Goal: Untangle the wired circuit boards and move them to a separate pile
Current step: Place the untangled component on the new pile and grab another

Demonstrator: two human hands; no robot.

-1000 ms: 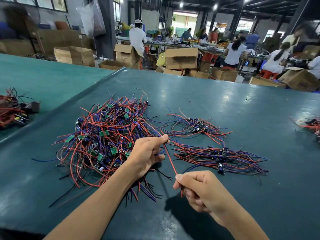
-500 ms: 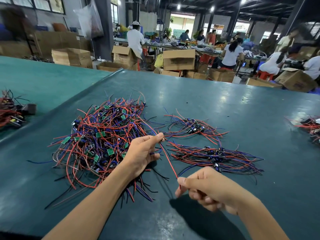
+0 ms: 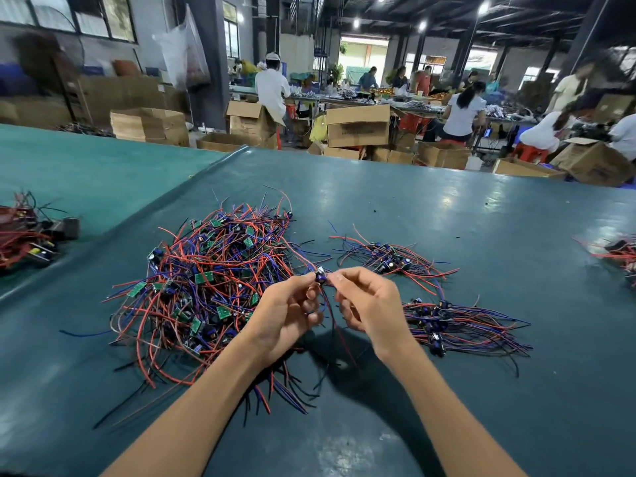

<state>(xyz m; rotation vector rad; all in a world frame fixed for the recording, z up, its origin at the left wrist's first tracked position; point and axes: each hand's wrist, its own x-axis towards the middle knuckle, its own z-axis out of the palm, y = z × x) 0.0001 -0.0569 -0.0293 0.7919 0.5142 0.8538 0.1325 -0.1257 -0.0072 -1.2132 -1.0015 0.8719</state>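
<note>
L hand (image 3: 285, 315), R hand (image 3: 370, 304) pinch-grip one board (image 3: 320, 271), its wires (image 3: 339, 333) dangling downward

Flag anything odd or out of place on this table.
Nothing looks damaged or spilled. The tangle is messy, as expected. The left hand and right hand pinch one board. A few dark specks lie loose on the table farther back, too small to identify.
</note>
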